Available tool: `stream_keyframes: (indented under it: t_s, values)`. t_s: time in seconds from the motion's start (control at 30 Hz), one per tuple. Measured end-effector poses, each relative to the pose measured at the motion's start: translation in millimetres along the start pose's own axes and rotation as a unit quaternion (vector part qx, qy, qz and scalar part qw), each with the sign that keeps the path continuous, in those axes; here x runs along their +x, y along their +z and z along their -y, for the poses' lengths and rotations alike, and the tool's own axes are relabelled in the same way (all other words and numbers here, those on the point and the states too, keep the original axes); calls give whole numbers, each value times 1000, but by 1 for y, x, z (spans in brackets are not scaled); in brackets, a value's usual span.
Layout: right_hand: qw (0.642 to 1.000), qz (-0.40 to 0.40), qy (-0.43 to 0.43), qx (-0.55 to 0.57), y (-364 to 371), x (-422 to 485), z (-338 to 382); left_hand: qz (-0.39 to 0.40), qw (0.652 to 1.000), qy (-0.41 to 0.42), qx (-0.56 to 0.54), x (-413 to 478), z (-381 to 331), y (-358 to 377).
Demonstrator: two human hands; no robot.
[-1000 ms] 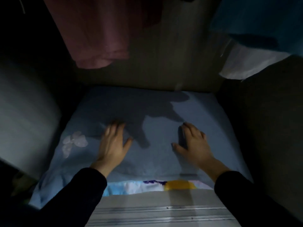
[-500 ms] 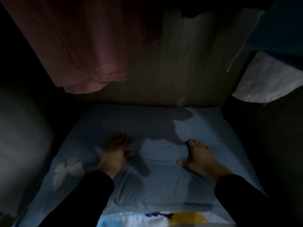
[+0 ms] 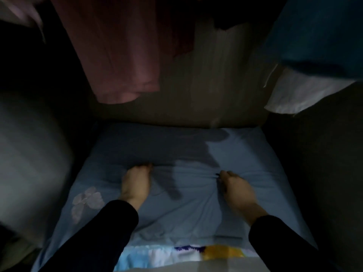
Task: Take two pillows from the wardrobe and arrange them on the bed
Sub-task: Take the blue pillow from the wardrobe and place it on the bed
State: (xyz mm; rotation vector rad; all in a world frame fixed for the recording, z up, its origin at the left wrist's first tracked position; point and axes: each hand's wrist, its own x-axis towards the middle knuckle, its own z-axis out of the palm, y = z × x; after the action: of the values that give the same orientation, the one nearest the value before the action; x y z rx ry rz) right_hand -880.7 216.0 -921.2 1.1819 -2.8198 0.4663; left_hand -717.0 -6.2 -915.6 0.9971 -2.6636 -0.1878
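A pale blue pillow [image 3: 188,209] with a faint white flower print lies flat on the dark wardrobe floor. My left hand [image 3: 136,182] rests on its left half with the fingers curled into the cover. My right hand [image 3: 235,188] has bunched the fabric on the right half, and creases radiate from it. Under the blue pillow, at the near edge, a second pillow [image 3: 176,254] shows as a strip printed in white, light blue, purple and yellow.
A pink garment [image 3: 121,61] hangs over the back left. A teal garment [image 3: 318,30] and a white cloth [image 3: 298,93] hang at the upper right. The wooden back panel [image 3: 206,95] closes off the rear, with dark side walls on both sides.
Both hands went from lying flat with spread fingers to clenching the blue pillow's cover. The view dropped closer into the wardrobe.
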Motion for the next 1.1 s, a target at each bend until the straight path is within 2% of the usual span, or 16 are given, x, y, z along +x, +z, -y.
stream_keyframes:
  t_s: [0.17,0.23,0.4,0.5,0.73,0.87,0.97,1.1]
  values:
    - [997,-54,-59,24,-65,-44,29,5,994,-54,-93,-6,-6,-63]
    - [996,-61,-42,41,-93,-60,44,-1,992,-57,-111,-10,-12,-92]
    - [996,-3,63,61,-159,-107,84,33,991,-65,-108,-32,-40,-163]
    - [991,19,104,83,-210,-142,112,92,990,-58,-85,-52,-46,-214]
    - [992,49,97,58,-316,-214,157,151,979,-69,-119,-98,-62,-309]
    - [988,60,124,64,-370,-244,181,151,976,-58,-147,-111,-74,-363]
    - [988,40,130,68,-408,-260,201,141,978,-38,-151,-115,-76,-400]
    - [995,32,85,43,-459,-293,226,144,978,-11,-152,-127,-80,-441]
